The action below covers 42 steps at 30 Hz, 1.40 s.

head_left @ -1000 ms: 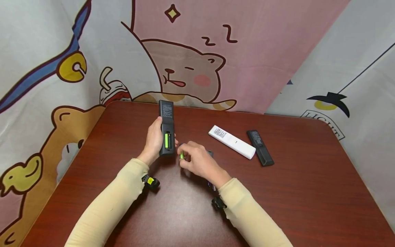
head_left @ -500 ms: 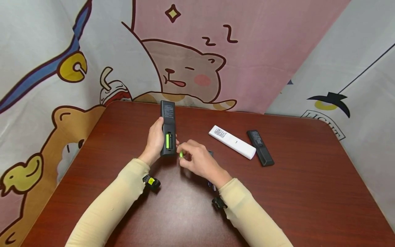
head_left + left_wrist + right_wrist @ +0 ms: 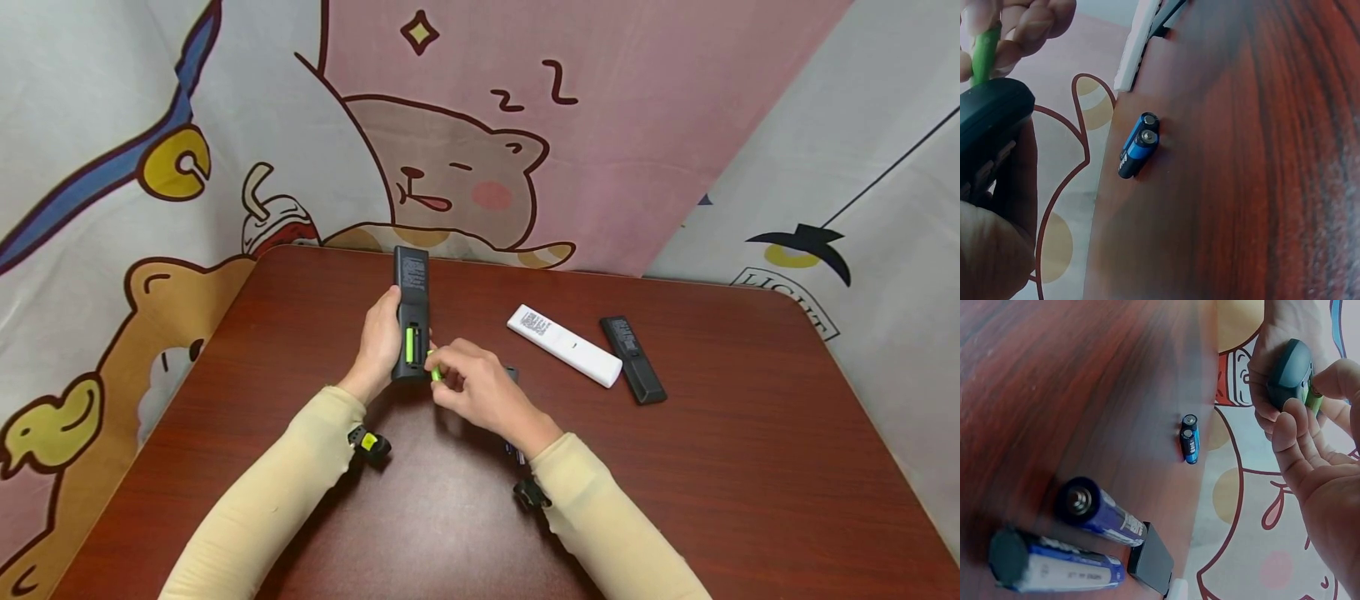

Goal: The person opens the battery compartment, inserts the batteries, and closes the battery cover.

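My left hand [image 3: 375,343] holds a black remote control [image 3: 411,287] with its back up and its battery compartment uncovered. One green battery [image 3: 409,345] lies along the left side of that compartment. Between its thumb and fingers, my right hand [image 3: 483,385] pinches a second green battery [image 3: 436,369], tilted, right beside the remote's lower right edge. The left wrist view shows this green battery [image 3: 985,55] just over the end of the remote [image 3: 994,109]. In the right wrist view, fingers partly cover it.
A white remote [image 3: 564,345] and another black remote [image 3: 633,360] lie on the table [image 3: 750,467] at right. Two blue-and-black batteries [image 3: 1139,145] lie together. Two larger purple-blue batteries [image 3: 1060,562] lie near a flat dark piece [image 3: 1150,559]. A patterned cloth [image 3: 600,167] hangs behind.
The held remote has shifted slightly right. My right hand has brought its green battery a little left, closer to the remote, and more of the battery shows.
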Tool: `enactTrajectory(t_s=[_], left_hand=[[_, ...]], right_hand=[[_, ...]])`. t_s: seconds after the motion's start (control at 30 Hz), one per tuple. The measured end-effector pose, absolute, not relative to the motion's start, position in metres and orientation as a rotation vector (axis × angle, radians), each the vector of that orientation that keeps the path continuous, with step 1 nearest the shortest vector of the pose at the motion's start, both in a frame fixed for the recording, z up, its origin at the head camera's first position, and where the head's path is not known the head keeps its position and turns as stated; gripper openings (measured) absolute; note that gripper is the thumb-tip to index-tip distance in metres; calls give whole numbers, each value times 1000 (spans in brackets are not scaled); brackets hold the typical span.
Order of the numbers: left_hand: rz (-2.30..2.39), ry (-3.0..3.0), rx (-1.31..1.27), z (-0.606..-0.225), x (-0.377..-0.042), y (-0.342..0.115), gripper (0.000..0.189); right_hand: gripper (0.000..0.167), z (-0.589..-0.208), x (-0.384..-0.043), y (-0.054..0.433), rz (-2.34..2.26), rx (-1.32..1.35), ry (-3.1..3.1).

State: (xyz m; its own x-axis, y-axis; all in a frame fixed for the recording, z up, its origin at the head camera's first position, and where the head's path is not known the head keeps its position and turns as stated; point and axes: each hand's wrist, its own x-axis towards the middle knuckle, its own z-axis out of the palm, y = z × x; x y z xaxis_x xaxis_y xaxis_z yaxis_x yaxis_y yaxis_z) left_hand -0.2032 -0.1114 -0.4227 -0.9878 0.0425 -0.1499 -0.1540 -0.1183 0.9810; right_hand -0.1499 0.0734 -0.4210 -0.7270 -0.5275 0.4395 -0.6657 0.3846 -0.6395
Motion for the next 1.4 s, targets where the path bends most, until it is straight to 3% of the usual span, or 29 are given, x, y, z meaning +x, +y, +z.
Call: enactTrajectory(t_s=[1.4], left_hand=[[2113,2175,-49,-421,-202,-101,51]], right_hand=[[16,-420,-153,68,1260,1110,-2436]])
